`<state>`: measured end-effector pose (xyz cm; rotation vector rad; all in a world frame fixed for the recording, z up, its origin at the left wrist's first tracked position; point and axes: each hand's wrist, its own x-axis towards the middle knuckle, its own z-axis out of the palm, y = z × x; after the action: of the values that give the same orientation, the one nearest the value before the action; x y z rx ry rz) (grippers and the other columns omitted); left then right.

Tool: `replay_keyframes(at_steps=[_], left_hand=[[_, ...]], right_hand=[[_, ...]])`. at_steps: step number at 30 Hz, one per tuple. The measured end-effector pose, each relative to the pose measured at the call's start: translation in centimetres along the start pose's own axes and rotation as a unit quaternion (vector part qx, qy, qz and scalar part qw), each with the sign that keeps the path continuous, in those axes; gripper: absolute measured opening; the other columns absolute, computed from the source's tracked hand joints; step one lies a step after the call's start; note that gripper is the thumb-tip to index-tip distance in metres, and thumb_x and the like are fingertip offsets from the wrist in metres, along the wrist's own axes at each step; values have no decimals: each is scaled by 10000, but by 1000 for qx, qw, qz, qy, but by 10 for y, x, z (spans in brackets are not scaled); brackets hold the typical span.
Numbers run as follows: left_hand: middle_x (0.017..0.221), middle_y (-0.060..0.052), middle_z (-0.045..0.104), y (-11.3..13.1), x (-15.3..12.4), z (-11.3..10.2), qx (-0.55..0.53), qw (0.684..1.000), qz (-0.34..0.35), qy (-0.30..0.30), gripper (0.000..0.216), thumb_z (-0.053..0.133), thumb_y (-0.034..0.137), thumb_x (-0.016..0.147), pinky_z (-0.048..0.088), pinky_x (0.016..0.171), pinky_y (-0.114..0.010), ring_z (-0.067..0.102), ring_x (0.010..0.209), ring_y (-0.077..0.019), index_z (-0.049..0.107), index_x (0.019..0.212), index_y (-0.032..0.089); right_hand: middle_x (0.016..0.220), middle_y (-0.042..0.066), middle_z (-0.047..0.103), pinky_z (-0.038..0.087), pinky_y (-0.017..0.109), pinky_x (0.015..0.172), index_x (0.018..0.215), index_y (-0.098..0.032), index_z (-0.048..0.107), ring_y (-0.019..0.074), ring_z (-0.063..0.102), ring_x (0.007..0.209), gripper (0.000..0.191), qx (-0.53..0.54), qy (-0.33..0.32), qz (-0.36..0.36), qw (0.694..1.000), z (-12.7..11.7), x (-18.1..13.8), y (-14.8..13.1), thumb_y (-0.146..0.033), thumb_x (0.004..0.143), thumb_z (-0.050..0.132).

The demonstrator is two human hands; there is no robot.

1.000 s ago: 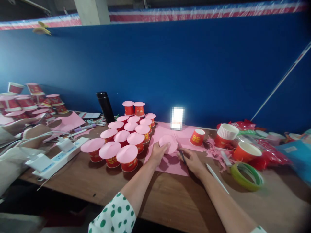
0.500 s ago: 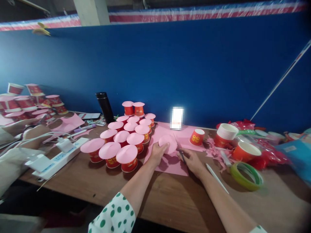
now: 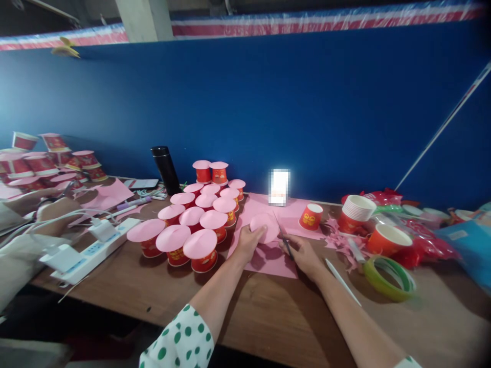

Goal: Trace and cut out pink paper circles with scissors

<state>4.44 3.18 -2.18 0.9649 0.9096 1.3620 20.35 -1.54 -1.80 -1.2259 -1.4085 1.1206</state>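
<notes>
Between thumb and fingers, my left hand (image 3: pixel 249 243) pinches a round pink paper disc (image 3: pixel 267 228) by its left edge. My right hand (image 3: pixel 301 251) is closed round the dark handles of a pair of scissors (image 3: pixel 286 243), whose blades point up and away beside the disc's right edge. Whether the blades touch the paper I cannot make out. Pink paper sheets (image 3: pixel 270 265) lie beneath both hands. To the left, several upside-down red paper cups (image 3: pixel 204 261) carry pink discs on top. A red paper cup (image 3: pixel 310 217) stands beyond my right hand.
Pink paper scraps (image 3: pixel 347 240), a cup stack (image 3: pixel 356 212), a tape roll (image 3: pixel 389 278) and a white pen-like stick (image 3: pixel 342 281) lie to the right. A power strip (image 3: pixel 95 250), black bottle (image 3: pixel 165 168) and a co-worker's hands (image 3: pixel 57 209) are at left. A bright phone (image 3: pixel 279 186) stands behind.
My hands, the disc and the scissors stay almost in the same place. At far left, the co-worker's hands have shifted slightly.
</notes>
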Motion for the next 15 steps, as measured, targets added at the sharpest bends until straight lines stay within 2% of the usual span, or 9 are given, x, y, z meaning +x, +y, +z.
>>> replay_keyframes(at_steps=[15], left_hand=[[784,-129,678,-1,0,0,2,1000,3,-8,402,708,376,588,509,615,-303,633,669,-208,653,836,65]], right_hand=[[647,-5,591,386,216,485,1060,-147,602,105,489,530,467,6,-1,9,1000,0,0,1,-375,656,652]])
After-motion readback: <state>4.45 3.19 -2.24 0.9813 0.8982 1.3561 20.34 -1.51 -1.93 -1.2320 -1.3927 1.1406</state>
